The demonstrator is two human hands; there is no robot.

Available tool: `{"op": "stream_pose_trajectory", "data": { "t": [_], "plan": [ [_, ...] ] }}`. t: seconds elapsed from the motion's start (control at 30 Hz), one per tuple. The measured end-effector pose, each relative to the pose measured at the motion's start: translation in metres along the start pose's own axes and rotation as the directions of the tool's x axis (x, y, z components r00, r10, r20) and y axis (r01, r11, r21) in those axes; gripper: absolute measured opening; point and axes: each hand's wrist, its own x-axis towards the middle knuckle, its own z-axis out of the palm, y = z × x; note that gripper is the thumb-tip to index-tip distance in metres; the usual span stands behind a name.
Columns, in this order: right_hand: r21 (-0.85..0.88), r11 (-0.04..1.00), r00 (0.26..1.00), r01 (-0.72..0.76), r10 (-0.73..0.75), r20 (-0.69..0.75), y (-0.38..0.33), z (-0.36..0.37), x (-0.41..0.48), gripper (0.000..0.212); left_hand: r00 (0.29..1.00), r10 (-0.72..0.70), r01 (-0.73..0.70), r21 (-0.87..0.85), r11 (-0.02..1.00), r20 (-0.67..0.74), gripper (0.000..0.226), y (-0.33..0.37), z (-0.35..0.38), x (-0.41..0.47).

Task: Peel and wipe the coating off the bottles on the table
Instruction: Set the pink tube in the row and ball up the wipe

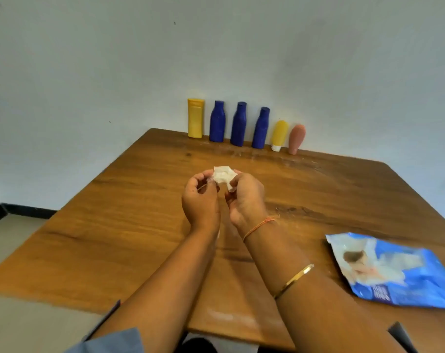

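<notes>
Both your left grip [201, 197] and right grip [245, 197] pinch one crumpled white wipe [224, 177] above the desk [140, 225], six bottles [239, 123] behind.

Left hand [201, 197] and right hand [245, 197] pinch a crumpled wipe [224, 176] above the table [114, 225].

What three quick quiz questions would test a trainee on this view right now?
1. How many blue bottles stand in the row at the table's far edge?
2. True or false: the wipes pack lies near the right forearm.
3. What do the left hand and right hand hold between them? A a blue bottle, B a crumpled white wipe, C the wipes pack.
Key: 1 three; 2 true; 3 B.
</notes>
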Motion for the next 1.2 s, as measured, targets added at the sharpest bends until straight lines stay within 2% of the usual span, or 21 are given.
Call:
{"op": "stream_pose_trajectory", "data": {
  "t": [0.07,0.17,0.27,0.53,0.63,0.73,0.9,1.03,1.1,1.2],
  "plan": [
    [-0.02,1.0,1.0,-0.008,0.008,-0.018,-0.008,0.019,0.022,0.032,0.999,-0.025,0.025,0.003,1.0,-0.047,0.02,0.004,0.009,0.023],
    [-0.021,0.999,0.997,-0.05,0.049,-0.051,-0.016,0.045,0.035,0.023,0.996,-0.091,0.092,0.017,0.996,-0.022,0.021,0.023,0.011,0.045],
    [-0.159,0.983,0.995,-0.087,0.08,-0.052,-0.022,0.073,0.026,0.023,0.988,-0.157,0.156,0.067,0.985,0.008,0.02,0.052,-0.003,0.06],
    [-0.25,0.954,0.985,-0.163,0.173,0.017,-0.004,0.156,-0.037,0.031,0.937,-0.35,0.331,0.267,0.905,0.024,0.015,0.136,-0.091,0.088],
    [-0.323,0.935,0.986,-0.148,0.166,0.03,0.017,0.189,-0.059,0.03,0.936,-0.352,0.331,0.292,0.897,0.019,0.017,0.154,-0.13,0.103],
    [-0.43,0.883,0.969,-0.189,0.238,0.063,0.046,0.221,-0.079,0.027,0.925,-0.377,0.376,0.296,0.878,-0.054,0.015,0.167,-0.176,0.117],
    [-0.55,0.776,0.894,-0.309,0.434,0.11,0.094,0.255,-0.101,0.02,0.884,-0.401,0.457,0.262,0.85,-0.241,0.019,0.169,-0.239,0.135],
    [-0.506,0.774,0.859,-0.38,0.498,0.116,0.13,0.277,-0.095,0.026,0.809,-0.452,0.554,0.23,0.8,-0.376,0.015,0.151,-0.271,0.157],
    [-0.482,0.753,0.824,-0.448,0.557,0.105,0.152,0.289,-0.087,0.028,0.775,-0.494,0.6,0.214,0.771,-0.395,0.016,0.136,-0.282,0.174],
    [-0.466,0.713,0.806,-0.523,0.592,0.001,0.191,0.305,-0.064,0.047,0.738,-0.551,0.656,0.222,0.721,-0.389,0.021,0.117,-0.296,0.202]
  ]
}}
